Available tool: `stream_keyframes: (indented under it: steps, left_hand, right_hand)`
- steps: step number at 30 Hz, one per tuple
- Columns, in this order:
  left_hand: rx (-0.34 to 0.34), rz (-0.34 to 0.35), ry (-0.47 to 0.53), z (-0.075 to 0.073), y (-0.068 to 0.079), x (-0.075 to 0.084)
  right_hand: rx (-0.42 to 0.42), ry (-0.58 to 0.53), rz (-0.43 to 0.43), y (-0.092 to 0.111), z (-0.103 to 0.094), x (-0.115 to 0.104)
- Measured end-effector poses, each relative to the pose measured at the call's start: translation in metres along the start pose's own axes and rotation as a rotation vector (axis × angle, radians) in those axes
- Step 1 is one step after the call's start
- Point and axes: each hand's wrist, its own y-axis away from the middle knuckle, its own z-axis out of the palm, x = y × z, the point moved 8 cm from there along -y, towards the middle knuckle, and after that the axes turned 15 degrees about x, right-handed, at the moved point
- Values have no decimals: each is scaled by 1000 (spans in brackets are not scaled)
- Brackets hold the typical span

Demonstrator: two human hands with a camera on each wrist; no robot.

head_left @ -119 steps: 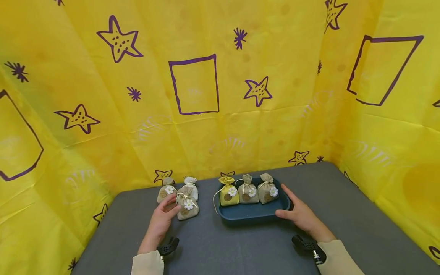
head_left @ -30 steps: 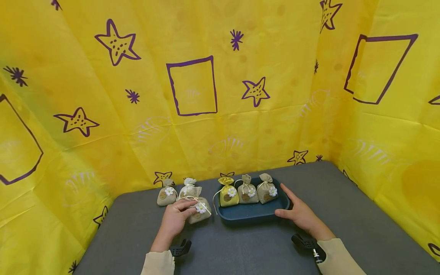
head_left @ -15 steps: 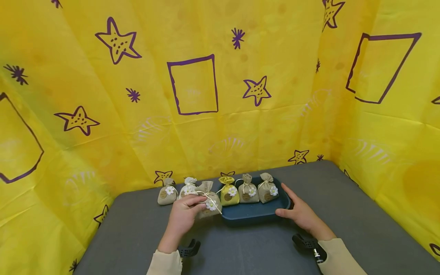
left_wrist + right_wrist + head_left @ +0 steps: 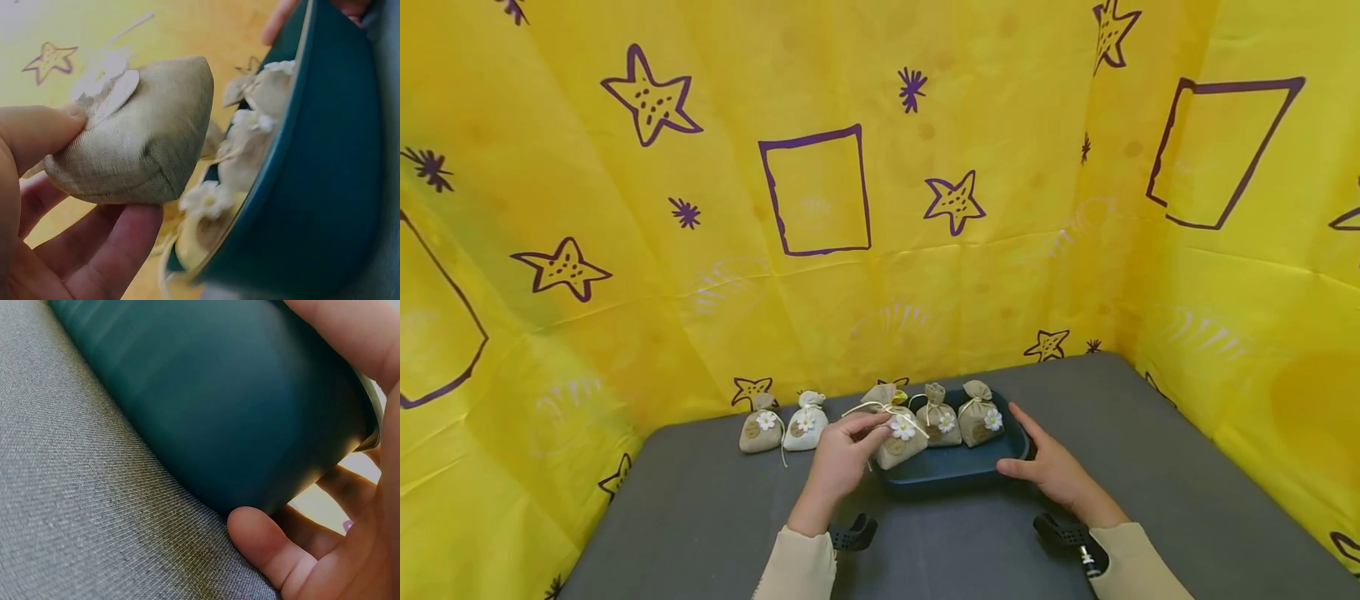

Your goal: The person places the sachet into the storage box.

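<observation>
My left hand (image 4: 838,458) pinches a beige drawstring sachet (image 4: 897,454) with a white flower, holding it over the left end of a dark blue tray (image 4: 955,473). In the left wrist view, thumb and fingers hold the sachet (image 4: 144,131) beside the tray wall (image 4: 331,156). Two beige sachets, one (image 4: 938,427) in the middle and one (image 4: 979,417) at the right, stand in the tray. Behind the held one, a yellow sachet (image 4: 194,240) is mostly hidden in the head view. My right hand (image 4: 1052,467) grips the tray's right end, thumb in front.
Left of the tray, a beige sachet (image 4: 760,429) and a white sachet (image 4: 806,425) stand side by side on the grey tabletop (image 4: 700,500). A yellow curtain (image 4: 820,317) printed with purple stars hangs close behind the table.
My left hand has taken hold of the front beige sachet from the left group and carried it right, over the tray's left end. The right hand and tray stay in place.
</observation>
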Motion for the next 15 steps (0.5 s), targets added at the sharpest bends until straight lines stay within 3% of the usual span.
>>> stream_keyframes:
  steps: [3, 10, 15]
  left_hand:
    - [-46, -12, -13, 20, -2, 0]
    - [-141, 102, -116, 73, -2, 15]
    - [-211, 113, -164, 104, 1, 19]
  right_hand:
    - [3, -6, -8, 0, 0, 0]
    - [10, -24, -12, 0, -2, -2]
    - [16, -34, -17, 0, 0, -2]
